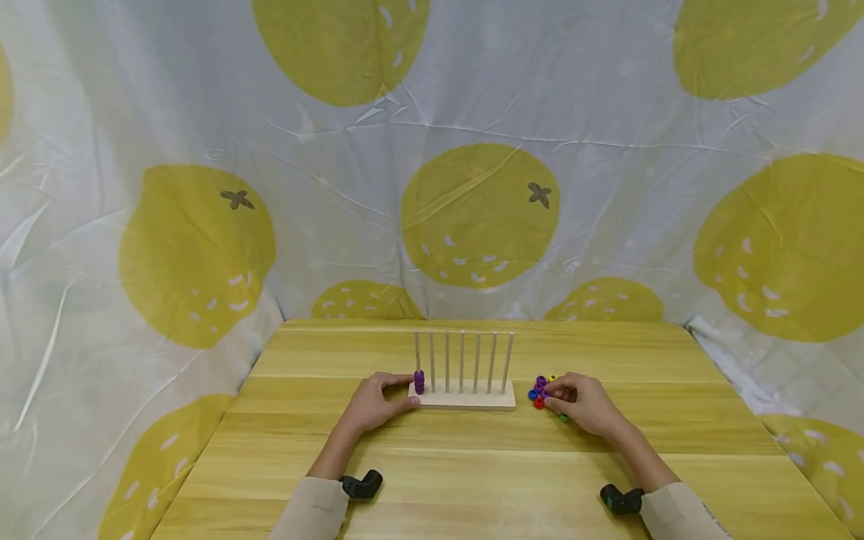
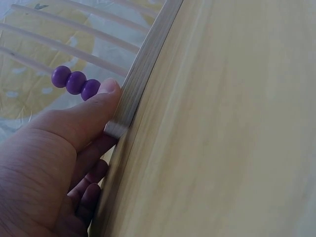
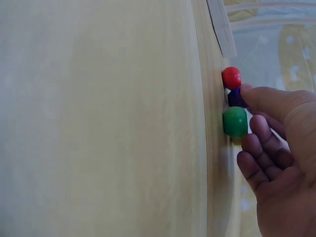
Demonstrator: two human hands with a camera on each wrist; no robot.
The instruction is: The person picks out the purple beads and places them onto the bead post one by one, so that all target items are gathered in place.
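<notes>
The light wooden base (image 1: 467, 400) with its row of upright pegs stands on the table. Several purple beads (image 1: 419, 383) are stacked on its leftmost peg; three purple beads (image 2: 75, 83) show in the left wrist view. My left hand (image 1: 379, 403) grips the left end of the base, thumb in front and fingers behind. To the right of the base, my right hand (image 1: 586, 403) pinches a purple bead (image 1: 545, 394) between thumb and index finger, at the loose pile. A red bead (image 3: 231, 78) and a green bead (image 3: 235, 122) lie beside those fingertips.
Loose beads lie around the right fingertips, among them a blue bead (image 1: 533, 394) and a yellow bead (image 1: 553, 378). The wooden table (image 1: 466, 480) reaches back to a hanging cloth (image 1: 337, 225) with yellow fruit prints.
</notes>
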